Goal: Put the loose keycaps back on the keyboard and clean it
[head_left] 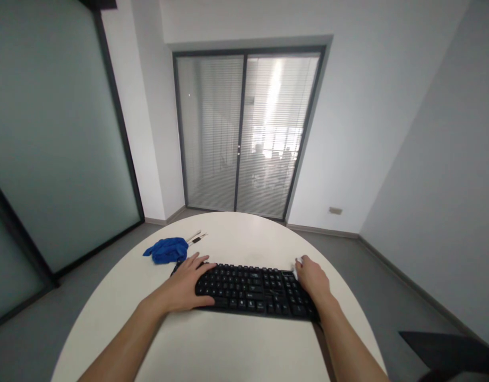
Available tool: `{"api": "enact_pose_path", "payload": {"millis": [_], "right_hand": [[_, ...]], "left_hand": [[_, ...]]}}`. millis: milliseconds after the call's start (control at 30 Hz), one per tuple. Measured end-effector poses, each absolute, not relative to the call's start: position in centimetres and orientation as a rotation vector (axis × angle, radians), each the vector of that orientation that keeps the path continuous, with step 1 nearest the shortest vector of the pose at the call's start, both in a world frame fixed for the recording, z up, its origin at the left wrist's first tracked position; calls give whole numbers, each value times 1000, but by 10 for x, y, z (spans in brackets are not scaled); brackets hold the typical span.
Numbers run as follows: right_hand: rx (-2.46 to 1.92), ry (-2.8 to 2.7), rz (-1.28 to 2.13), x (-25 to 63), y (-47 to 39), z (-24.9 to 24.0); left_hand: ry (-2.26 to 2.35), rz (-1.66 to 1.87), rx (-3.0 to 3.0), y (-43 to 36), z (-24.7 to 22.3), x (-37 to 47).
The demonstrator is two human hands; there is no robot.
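A black keyboard [248, 292] lies across the round table in front of me. My left hand [188, 284] rests over its left end with the fingers spread, the thumb near the front edge and the other fingers toward the back edge. At the upper right corner, my right hand [312, 277] is closed on a small white tissue-like piece [296, 269], mostly hidden by the fingers. Part of the keyboard's right end is covered by that hand and wrist.
A crumpled blue cloth [168, 250] lies beyond my left hand, next to thin sticks or small tools [196, 238]. The pale round table [244, 345] has a curved edge. A black chair part [447, 350] is at the lower right.
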State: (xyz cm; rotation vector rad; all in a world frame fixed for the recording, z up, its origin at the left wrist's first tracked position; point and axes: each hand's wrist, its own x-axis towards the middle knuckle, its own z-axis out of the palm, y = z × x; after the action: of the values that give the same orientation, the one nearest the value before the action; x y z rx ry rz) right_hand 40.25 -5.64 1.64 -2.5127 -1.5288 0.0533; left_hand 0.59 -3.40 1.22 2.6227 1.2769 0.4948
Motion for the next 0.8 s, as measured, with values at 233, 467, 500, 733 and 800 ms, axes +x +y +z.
{"api": "enact_pose_path", "payload": {"millis": [233, 467, 500, 733, 800], "right_hand": [[-2418, -1539, -27, 407, -52, 14], [-2362, -1625, -92, 379, -57, 11], [-2377, -1644, -74, 374, -60, 7], [-2347, -1907, -11, 370, -68, -5], [-2295, -1971, -5, 376, -63, -4]], "left_hand": [[1230, 377, 2612, -38, -5, 20], [1239, 425, 2666, -39, -10, 32], [1242, 429, 2670, -40, -10, 35], [1293, 360, 2651, -43, -8, 39], [1307, 356, 2644, -44, -6, 40]]}}
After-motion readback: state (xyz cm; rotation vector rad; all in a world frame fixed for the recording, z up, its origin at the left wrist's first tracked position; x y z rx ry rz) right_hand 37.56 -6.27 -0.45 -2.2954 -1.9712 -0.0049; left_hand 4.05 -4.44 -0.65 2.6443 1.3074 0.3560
